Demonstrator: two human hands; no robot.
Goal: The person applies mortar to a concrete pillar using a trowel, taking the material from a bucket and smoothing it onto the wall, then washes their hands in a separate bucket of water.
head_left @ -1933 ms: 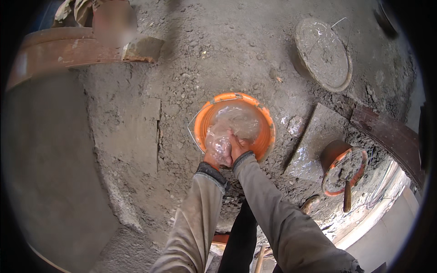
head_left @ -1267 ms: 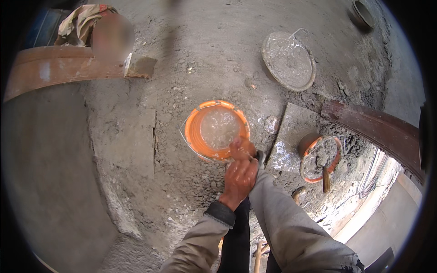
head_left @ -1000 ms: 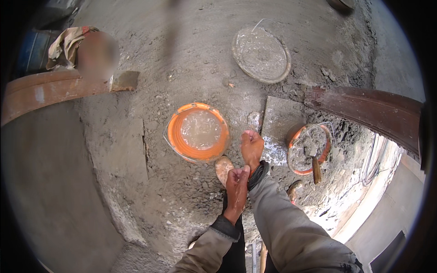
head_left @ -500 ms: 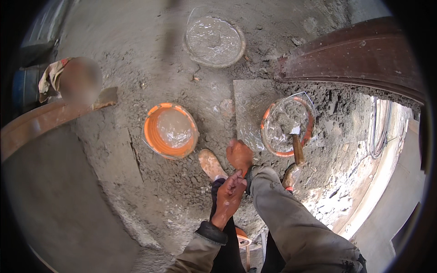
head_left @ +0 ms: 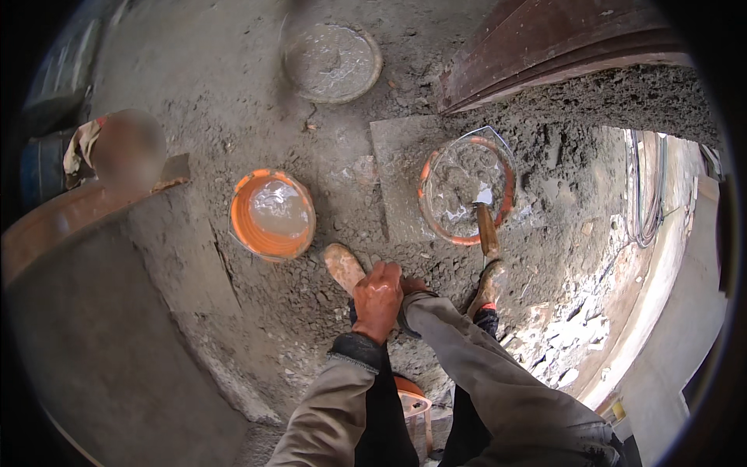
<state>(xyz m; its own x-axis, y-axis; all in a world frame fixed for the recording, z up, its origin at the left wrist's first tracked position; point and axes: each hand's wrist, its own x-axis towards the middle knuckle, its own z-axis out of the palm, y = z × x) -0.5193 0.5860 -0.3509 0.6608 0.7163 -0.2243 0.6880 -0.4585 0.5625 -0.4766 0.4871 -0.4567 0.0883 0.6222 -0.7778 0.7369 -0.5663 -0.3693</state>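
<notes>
My left hand [head_left: 379,300], wet-looking, is closed with its fingers curled, against the fingers side of my right hand [head_left: 414,286]. What it grips, if anything, is hidden. My right hand lies mostly behind it, its fingers out of sight. Ahead to the right, a bucket [head_left: 510,198] with an orange rim holds grey mortar, its wire handle raised at the far side. A trowel [head_left: 487,232] with a wooden handle rests in that mortar, the handle leaning over the near rim. On the left stands an orange bucket [head_left: 247,222] of cloudy water. Neither hand touches the buckets.
Farther off sits another round container [head_left: 377,71] of wet grey mix. A flat board [head_left: 393,191] lies under the mortar bucket. A brown panel [head_left: 560,47] borders the far right, with cables [head_left: 650,194] along the right wall. An orange stool [head_left: 412,403] stands near my legs.
My left hand has gone from a loose touch at the right wrist to a closed shape by the right hand. Both hands have shifted slightly; the view has turned a little.
</notes>
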